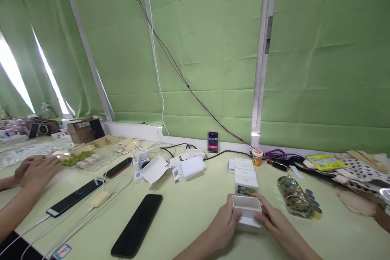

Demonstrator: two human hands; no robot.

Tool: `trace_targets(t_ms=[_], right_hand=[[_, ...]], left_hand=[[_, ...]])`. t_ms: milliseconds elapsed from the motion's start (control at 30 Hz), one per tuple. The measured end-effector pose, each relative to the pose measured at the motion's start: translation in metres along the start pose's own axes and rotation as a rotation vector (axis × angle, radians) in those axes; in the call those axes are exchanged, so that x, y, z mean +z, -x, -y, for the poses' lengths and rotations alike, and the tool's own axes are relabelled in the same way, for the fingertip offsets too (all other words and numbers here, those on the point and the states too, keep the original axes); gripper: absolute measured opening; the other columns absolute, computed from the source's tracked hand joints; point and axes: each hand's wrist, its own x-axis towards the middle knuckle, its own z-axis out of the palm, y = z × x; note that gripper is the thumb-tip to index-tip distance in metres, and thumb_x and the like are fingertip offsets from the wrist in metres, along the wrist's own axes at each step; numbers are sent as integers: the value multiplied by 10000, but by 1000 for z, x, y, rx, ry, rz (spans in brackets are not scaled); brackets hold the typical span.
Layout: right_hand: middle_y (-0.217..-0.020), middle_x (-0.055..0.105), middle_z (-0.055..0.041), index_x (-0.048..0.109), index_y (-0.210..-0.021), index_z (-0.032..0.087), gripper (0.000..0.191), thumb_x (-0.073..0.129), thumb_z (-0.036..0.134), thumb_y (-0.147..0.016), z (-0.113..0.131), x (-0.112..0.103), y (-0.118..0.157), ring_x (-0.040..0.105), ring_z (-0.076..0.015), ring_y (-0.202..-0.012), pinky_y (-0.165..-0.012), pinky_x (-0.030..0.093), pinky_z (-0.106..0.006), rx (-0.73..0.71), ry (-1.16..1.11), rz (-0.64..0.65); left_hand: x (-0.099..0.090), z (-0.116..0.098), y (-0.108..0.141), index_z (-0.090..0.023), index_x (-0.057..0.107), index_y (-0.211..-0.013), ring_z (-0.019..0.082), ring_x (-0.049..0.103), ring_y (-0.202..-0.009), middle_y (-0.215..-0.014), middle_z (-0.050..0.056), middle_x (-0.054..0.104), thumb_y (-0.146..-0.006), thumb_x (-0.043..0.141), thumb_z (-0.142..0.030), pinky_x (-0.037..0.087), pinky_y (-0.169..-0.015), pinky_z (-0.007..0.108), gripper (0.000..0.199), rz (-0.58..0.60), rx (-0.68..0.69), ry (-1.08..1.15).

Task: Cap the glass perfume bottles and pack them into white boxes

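Note:
Between my two hands is a small white box [248, 213] with its shallow, open side facing up. My left hand [224, 219] grips its left side, thumb on the front wall. Around the right side, the fingers of my right hand [272, 216] are closed. Just beyond the box, a row of similar white boxes [244, 172] runs away from me, the closest showing a printed green picture. To the right of my right hand lies a clear plastic pack [294, 197], with several small round discs [313, 203] beside it.
A large black phone [137, 225] lies left of my hands. Opened white cartons [189, 168], a power strip [141, 164] and charging cables are behind it. Another person's hands [39, 170] are at far left. An orange tub [257, 157] and fabric pieces [359, 174] sit toward the back right.

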Motion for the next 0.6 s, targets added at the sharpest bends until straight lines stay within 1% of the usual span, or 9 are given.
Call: trace_targets(t_ms=[33, 67, 100, 200, 267, 367, 467, 600], right_hand=[[-1082, 723, -114, 420, -1364, 146, 541, 366, 464, -930, -8, 7, 2, 676, -241, -973, -825, 507, -285, -20, -23, -27], [-1159, 700, -130, 421, -1371, 142, 562, 342, 491, -938, -14, 12, 3, 663, -245, -1033, -860, 503, -284, -20, -25, -79], [-1205, 681, -142, 418, -1384, 134, 588, 318, 512, -944, -19, 16, 5, 658, -247, -1062, -872, 504, -283, -15, -10, -101], [-1240, 665, -164, 429, -1403, 107, 658, 261, 551, -947, -25, 25, 7, 654, -256, -1090, -871, 518, -286, -17, 107, -182], [-1193, 690, -169, 456, -1394, 101, 680, 242, 565, -945, -27, 30, 8, 672, -263, -1059, -848, 536, -296, -40, 201, -249], [-1034, 747, -165, 551, -1314, 111, 656, 194, 534, -963, -33, 40, 9, 723, -267, -914, -760, 573, -315, -81, 325, -345], [-914, 771, -144, 615, -1236, 133, 603, 165, 450, -990, -41, 48, 10, 744, -259, -789, -665, 590, -325, -142, 431, -414], [-805, 780, -118, 618, -1233, 140, 549, 167, 355, -1005, -46, 50, 8, 744, -257, -647, -535, 587, -338, -234, 555, -461]], left_hand=[[2, 0, 0, -177, 383, -1217, 209, 572, -894, -1103, 103, 621, -964, 268, -553, 429, -778, 314, 468, -9, 3, 5], [3, 1, 0, -179, 383, -1213, 208, 575, -891, -1107, 103, 620, -964, 264, -553, 431, -778, 315, 465, -20, 4, 11], [5, 1, -1, -181, 384, -1206, 206, 578, -884, -1107, 103, 622, -964, 262, -555, 434, -772, 314, 462, -29, 1, 19], [10, 2, -1, -182, 394, -1165, 208, 588, -870, -1083, 101, 631, -962, 273, -555, 442, -754, 311, 441, -69, -26, 31], [13, 2, -1, -183, 408, -1132, 213, 594, -885, -1067, 100, 636, -962, 288, -549, 444, -762, 312, 421, -113, -33, 28], [16, 1, 0, -183, 423, -1106, 216, 598, -915, -1076, 103, 641, -967, 298, -531, 446, -788, 313, 394, -160, -22, 22], [16, -1, 1, -180, 422, -1100, 218, 602, -909, -1088, 115, 649, -970, 295, -522, 446, -785, 314, 387, -168, -25, -2], [13, -3, 1, -173, 422, -1100, 224, 607, -894, -1089, 130, 654, -970, 288, -525, 450, -768, 316, 399, -145, -38, -26]])
